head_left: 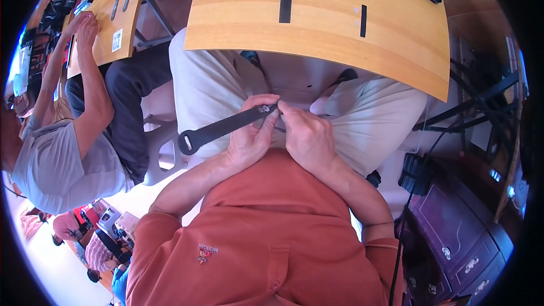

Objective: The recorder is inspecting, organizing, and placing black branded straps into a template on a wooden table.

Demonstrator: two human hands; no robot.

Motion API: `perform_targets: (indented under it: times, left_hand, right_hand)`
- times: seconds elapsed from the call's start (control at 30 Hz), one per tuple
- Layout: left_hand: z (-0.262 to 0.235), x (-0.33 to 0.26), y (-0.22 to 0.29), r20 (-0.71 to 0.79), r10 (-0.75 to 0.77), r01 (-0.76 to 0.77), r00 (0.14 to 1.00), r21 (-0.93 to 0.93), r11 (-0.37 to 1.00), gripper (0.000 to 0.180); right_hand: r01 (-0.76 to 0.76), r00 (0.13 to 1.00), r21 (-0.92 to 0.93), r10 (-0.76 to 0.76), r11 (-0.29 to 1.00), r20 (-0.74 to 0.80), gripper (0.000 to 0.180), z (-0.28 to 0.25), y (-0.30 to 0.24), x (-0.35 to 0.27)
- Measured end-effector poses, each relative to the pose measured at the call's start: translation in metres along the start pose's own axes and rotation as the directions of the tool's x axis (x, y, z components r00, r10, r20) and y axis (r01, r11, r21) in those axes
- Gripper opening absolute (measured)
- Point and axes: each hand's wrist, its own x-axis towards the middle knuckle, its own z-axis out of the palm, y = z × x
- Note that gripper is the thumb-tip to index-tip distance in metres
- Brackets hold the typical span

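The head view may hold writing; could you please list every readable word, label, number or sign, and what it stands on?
Red shirt: one word beside an emblem, readable but not copied here.
Black strap: a pale mark, too small to read.
White label on side table: too small to read.

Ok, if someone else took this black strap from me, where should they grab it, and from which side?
Probably by the rounded end of the black strap, coming from your left and pinching its flat faces beside the slot. That end sticks out free past your left hand, while the opposite end is at the fingers of your right hand.
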Motion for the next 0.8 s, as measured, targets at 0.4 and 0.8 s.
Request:
perform_targets:
  times: [0.4, 0.8]
  left_hand:
    - [-0.006, 0.000, 0.008, 0.076, -0.197, 0.207, 0.977, -0.166, 0.964, 0.033]
    - [-0.021, 0.009, 0.020, 0.271, -0.080, 0.025, 0.959, 0.198, 0.980, 0.020]
  right_hand:
    - [-0.135, 0.991, 0.404, 0.132, 0.905, 0.035, 0.031, -0.003, 0.009, -0.003]
    - [-0.347, 0.938, 0.656, 0.240, 0.670, 0.251, 0.026, -0.013, 0.019, -0.013]
